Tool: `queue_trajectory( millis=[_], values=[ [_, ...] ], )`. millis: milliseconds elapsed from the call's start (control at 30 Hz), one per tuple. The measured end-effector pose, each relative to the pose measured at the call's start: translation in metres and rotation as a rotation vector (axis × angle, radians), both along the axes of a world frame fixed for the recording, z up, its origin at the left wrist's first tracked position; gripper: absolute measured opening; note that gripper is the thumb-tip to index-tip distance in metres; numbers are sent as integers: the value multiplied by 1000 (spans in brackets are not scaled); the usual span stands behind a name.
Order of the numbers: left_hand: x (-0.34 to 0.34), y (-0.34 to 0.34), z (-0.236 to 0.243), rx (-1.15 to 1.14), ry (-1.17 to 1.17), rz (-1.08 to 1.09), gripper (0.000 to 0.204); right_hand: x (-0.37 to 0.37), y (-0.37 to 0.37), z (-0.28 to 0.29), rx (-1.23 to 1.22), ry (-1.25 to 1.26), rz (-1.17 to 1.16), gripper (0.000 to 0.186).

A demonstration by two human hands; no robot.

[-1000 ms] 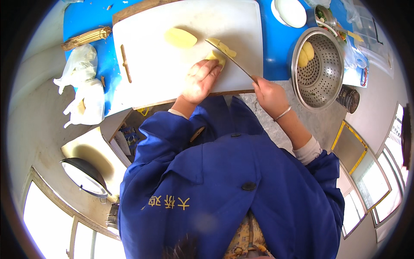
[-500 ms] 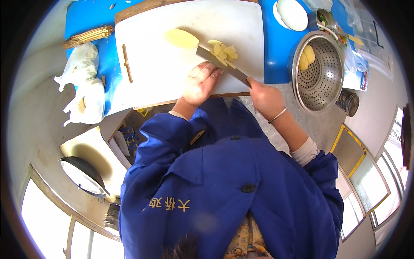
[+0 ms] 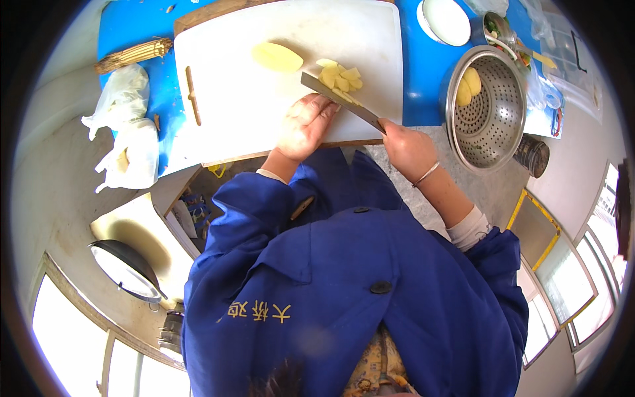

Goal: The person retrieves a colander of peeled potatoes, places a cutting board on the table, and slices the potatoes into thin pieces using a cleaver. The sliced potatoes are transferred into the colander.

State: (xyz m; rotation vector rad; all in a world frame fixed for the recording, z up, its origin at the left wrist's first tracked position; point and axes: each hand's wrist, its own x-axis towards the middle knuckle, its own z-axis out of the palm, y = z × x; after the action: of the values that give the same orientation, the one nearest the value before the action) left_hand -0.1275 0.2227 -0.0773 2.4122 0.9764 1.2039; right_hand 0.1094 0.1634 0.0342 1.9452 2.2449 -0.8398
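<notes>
My right hand (image 3: 408,152) grips the handle of a kitchen knife (image 3: 342,99), whose broad blade slants up and left over the white cutting board (image 3: 238,112). Against the near side of the blade rest the bent, closed fingers of my left hand (image 3: 304,129); whatever lies under them is hidden. Just beyond the blade is a small heap of pale yellow potato slices (image 3: 342,78). A peeled potato piece (image 3: 278,57) lies on the board, to the left of the slices and apart from the knife tip.
Right of the board stands a steel colander (image 3: 493,135) with peeled potatoes (image 3: 469,87) inside. Behind it are a white bowl (image 3: 444,21) and a metal pot (image 3: 497,30) of chopped vegetables. On the left lie a bundle of sticks (image 3: 135,54) and plastic bags (image 3: 131,155).
Both hands and the knife stay in nearly the same place. The whole view shifts very slightly; the slices and the potato piece look otherwise unchanged.
</notes>
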Motion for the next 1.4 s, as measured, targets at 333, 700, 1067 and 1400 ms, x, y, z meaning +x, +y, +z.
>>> queue_trajectory(
  millis=[333,700,1067,1400],
  values=[
    [-2,-7,-2,-9,52,29,31,10,-15,37,88,47,63,19],
    [-1,-4,-1,-5,28,24,28,-2,7,-10,52,77,-5,22],
    [-2,-6,0,-5,28,26,32,-6,-5,21,-59,-58,26,20],
    [-5,-11,-6,15,64,24,37,6,-5,29,42,132,26,18]
  ],
)
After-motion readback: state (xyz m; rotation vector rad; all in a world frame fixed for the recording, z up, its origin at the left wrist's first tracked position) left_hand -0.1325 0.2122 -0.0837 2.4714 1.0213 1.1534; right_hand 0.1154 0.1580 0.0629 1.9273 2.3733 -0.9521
